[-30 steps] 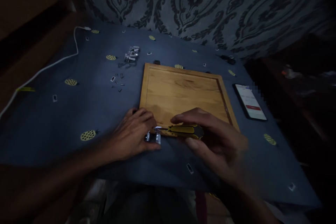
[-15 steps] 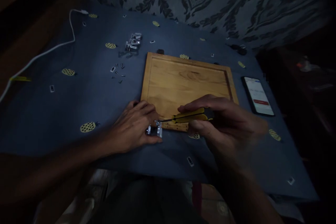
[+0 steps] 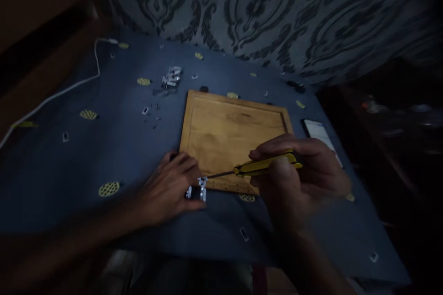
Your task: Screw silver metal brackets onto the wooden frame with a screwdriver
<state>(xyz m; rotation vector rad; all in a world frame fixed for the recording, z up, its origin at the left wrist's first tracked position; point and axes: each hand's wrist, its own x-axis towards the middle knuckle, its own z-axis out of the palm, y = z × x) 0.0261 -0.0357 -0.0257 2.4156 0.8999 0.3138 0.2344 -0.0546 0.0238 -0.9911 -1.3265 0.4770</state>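
Observation:
My left hand rests at the near left corner of a wooden panel with a raised frame. Its fingers and thumb are closed around a shiny metal cabinet hinge at the panel's near edge. My right hand grips the yellow handle of a screwdriver, the thumb lying over the handle. The thin shaft points left, and its tip meets the hinge by my left fingers. Any screw under the tip is too small to make out. Small dark holes line the panel's near edge.
Several metal hinges lie in a pile at the back, with loose screws nearer. A phone lies right of the panel, partly behind my right hand. A white cable runs along the left. Patterned fabric rises behind.
The view has tilted up, so everything sits lower in it. My right hand has shifted on the screwdriver, which now shows more shaft and a turned handle. My left hand keeps hold of the hinge.

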